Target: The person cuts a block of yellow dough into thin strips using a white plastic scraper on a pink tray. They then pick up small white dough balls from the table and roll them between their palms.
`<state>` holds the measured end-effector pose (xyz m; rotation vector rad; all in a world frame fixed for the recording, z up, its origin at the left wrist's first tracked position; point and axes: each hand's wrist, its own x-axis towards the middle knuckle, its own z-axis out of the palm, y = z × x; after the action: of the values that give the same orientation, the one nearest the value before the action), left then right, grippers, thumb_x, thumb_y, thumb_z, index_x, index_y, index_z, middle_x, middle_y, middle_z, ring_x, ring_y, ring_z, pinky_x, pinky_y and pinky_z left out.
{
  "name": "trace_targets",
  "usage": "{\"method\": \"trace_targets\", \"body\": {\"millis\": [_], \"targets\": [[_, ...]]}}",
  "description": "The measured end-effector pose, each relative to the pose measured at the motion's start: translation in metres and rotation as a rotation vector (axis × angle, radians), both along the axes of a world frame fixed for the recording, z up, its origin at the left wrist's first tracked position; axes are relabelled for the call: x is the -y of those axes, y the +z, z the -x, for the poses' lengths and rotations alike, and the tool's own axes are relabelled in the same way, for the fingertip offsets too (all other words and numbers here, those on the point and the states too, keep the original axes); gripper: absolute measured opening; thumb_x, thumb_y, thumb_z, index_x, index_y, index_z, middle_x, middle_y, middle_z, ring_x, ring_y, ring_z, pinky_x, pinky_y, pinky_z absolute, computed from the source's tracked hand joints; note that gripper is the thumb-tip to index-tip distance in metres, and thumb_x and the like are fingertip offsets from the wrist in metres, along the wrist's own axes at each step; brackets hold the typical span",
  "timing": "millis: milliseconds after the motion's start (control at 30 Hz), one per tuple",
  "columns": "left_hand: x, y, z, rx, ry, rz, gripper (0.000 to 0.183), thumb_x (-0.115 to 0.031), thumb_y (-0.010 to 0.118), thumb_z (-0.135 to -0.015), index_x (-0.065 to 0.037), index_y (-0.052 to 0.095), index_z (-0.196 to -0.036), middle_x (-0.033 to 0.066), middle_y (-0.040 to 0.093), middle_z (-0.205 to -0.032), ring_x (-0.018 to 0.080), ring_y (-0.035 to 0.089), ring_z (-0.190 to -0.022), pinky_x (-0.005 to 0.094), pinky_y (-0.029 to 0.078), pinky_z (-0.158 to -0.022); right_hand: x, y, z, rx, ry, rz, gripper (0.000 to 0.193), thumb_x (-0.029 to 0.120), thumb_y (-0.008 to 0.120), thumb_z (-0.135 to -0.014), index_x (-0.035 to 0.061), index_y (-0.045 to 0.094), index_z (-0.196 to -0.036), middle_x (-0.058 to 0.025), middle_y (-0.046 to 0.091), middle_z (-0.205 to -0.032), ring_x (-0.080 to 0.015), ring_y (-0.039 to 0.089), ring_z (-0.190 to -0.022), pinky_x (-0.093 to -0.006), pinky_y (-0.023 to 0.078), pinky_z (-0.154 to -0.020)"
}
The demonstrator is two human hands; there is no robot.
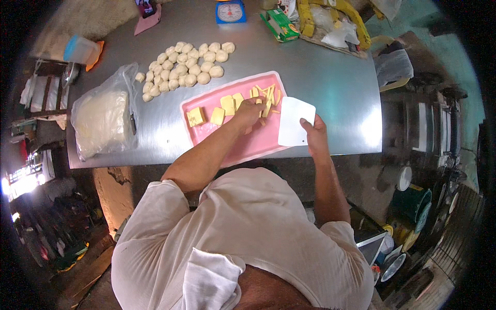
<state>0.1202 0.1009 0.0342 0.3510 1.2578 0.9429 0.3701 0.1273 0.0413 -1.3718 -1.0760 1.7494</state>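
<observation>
A shallow pink tray [261, 142] lies near the table's front edge. On it are a yellow block of cheese [196, 117] at the left, several flat cheese slices [228, 105] in the middle and thin cheese sticks [270, 95] at the right. My left hand [249, 114] reaches over the tray, its fingers closed about cheese among the slices and sticks; the fingertips are partly hidden. My right hand [316, 132] grips a white flat dough scraper [297, 120] by its right edge, holding it over the tray's right rim. Beyond the tray, several round dough balls [182, 70] sit in rows.
A clear plastic bag with a pale dough slab [105, 121] lies at the left of the metal table [336, 103]. At the far side stand a blue dial scale [230, 12], a green box [279, 25] and a yellow-edged tray [364, 39] with plastic bags.
</observation>
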Motion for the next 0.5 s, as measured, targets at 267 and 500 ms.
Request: {"method": "trace_targets", "body": {"millis": [267, 500], "targets": [[-0.016, -0.005, 0.0, 0.014, 0.018, 0.006, 0.03, -0.01, 0.068, -0.099, -0.003, 0.064, -0.127, 0.0081, 0.071, -0.096, 0.0162, 0.065, -0.075, 0.035, 0.058, -0.061, -0.001, -0.006, 0.018, 0.14, 0.04, -0.095, 0.032, 0.014, 0.069, -0.094, -0.0006, 0.066, -0.123, -0.0112, 0.074, -0.107, -0.0206, 0.07, -0.094, -0.0372, 0.056, -0.086], [-0.017, 0.005, -0.004, 0.033, 0.111, 0.035, 0.025, -0.008, 0.068, -0.098, -0.003, 0.064, -0.122, 0.0093, 0.069, -0.099, 0.0161, 0.065, -0.079, 0.0333, 0.058, -0.059, -0.004, -0.024, 0.011, 0.237, 0.01, -0.162, 0.029, 0.014, 0.07, -0.093, -0.0005, 0.068, -0.118, -0.0142, 0.075, -0.107, -0.0245, 0.071, -0.095, -0.0396, 0.055, -0.087]]}}
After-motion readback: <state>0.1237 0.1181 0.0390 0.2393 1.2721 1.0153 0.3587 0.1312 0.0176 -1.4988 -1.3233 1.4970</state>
